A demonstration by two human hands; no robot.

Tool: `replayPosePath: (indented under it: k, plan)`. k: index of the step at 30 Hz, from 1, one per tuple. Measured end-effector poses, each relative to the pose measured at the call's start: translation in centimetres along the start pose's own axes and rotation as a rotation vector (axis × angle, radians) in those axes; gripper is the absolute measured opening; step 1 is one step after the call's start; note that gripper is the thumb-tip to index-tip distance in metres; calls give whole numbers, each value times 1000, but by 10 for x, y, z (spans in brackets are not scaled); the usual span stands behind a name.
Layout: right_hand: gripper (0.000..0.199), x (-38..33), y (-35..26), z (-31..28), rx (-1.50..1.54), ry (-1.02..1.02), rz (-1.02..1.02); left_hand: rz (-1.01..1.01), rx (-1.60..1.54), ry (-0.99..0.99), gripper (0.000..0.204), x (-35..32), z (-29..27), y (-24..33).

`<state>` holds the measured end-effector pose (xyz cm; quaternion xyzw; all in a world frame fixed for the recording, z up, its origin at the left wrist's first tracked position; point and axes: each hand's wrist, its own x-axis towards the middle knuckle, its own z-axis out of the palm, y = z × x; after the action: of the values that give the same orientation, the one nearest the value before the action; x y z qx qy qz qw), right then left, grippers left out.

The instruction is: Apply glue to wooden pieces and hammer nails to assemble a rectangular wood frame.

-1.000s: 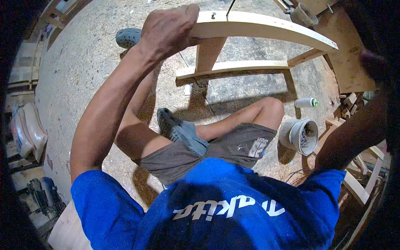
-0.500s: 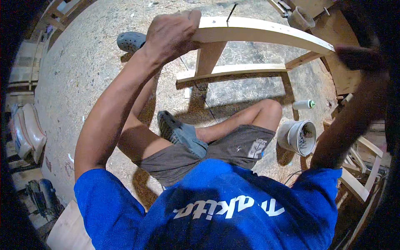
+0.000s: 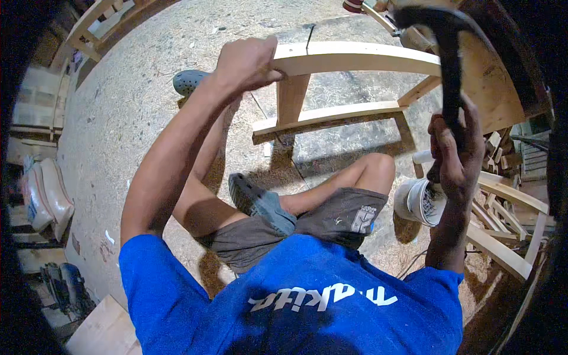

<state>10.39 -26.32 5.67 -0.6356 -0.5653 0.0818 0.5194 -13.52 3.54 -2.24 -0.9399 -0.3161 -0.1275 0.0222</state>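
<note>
With its fingers wrapped round the left end of the upper rail, my left hand [image 3: 245,64] grips a pale wooden frame [image 3: 361,59]. The frame stands on the floor, with two short crosspieces joining its upper and lower rails. A long dark nail [image 3: 310,36] sticks up from the upper rail, a little right of my left hand. My right hand [image 3: 457,151] is closed round the handle of a claw hammer [image 3: 451,65], raised to the right of the frame. The hammer's dark head is slightly blurred and stands above the level of the rail.
A white bucket of nails [image 3: 419,202] stands by my right knee, with a pale bottle [image 3: 422,157] partly hidden behind my right hand. Wooden frame pieces [image 3: 503,254] lie at the right. Filled sacks [image 3: 48,195] rest at the far left. Wood shavings cover the floor.
My right hand has come down and inward from a blur at the upper right, and the hammer now shows clearly. My left hand keeps its grip on the frame; the whole view has shifted slightly.
</note>
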Motion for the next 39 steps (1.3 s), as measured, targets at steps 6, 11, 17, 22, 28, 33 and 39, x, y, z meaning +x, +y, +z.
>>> replayPosePath:
  k: [6,11,17,22,28,33,39]
  plan:
    - [36,-10,55,-20,-236,-253,126,65,-48,-103,56,41,6,9]
    - [37,-9,94,-15,-272,-424,85,-17,-53,-107,55,36,7,13]
    - [44,36,59,-12,-333,-366,-152,-9,-14,-15,61,18,0,26]
    - [42,110,51,-125,-1141,139,-609,24,1,11,58,14,0,27]
    - [43,120,14,-40,-1470,-45,-378,26,-16,59,49,13,3,30]
    - [35,84,-17,21,-449,-497,141,-11,-60,23,47,15,2,30]
    - [40,135,10,-121,-1227,-96,-714,33,-47,86,45,15,8,27]
